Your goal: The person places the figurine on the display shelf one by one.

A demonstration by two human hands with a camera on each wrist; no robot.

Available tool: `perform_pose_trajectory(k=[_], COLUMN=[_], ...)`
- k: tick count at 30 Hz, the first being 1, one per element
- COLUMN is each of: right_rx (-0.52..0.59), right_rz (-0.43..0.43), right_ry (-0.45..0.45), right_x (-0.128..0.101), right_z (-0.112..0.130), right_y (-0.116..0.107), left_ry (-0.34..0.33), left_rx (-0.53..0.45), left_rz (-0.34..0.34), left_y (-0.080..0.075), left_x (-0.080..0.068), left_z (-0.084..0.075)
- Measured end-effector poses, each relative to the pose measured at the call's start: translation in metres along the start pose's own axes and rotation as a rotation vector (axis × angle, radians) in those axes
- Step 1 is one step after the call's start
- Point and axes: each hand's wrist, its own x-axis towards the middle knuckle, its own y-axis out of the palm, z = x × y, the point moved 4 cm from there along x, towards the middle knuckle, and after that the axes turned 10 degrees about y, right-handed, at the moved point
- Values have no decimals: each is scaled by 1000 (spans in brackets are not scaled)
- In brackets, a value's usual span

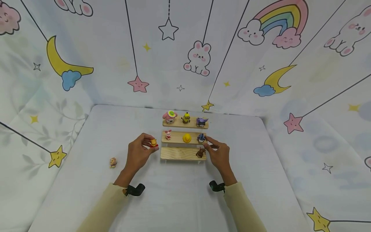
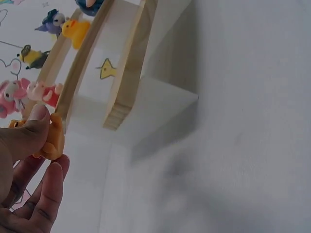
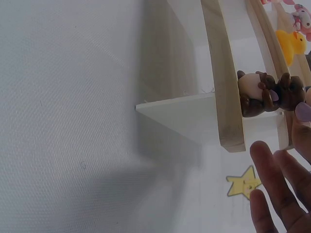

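Observation:
My left hand pinches a small orange-yellow bear figurine with a red base, just left of a three-tier wooden display stand. In the left wrist view, the thumb lies across the bear figurine, hiding part of it. My right hand is at the stand's right end, its fingertips beside a blue figurine on the middle tier; whether they touch it is unclear. On the lowest tier sits a brown figurine, close to the right thumb. The other right fingers are extended in the right wrist view.
On the middle tier are a pink figurine and a yellow duck. The top tier bears a pink figurine, a yellow one and a purple one. A tan figurine stands on the white table, left of the left hand.

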Motion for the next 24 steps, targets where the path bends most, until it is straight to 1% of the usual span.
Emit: perform_pose_trajectory(k=[4,9,12,20,24], right_rx=[7,21,27,13,9], right_rz=[-2,-2,-5,-14,-11], right_ry=[-5,-26,-31,-14,-11], right_x=[0,0,-1,-1,-1], right_z=[-2,-3,-2,-2,-2], right_y=[1,0,0,0,0], left_ry=[47,79,82,49,61], left_rx=[-28,-65,-83,-144,-144], left_rz=[-9,-4,0,50,52], left_y=[14,31,42,70,83], left_x=[1,0,-1,-4,-6], left_z=[-12,-25,-31,-41,-45])
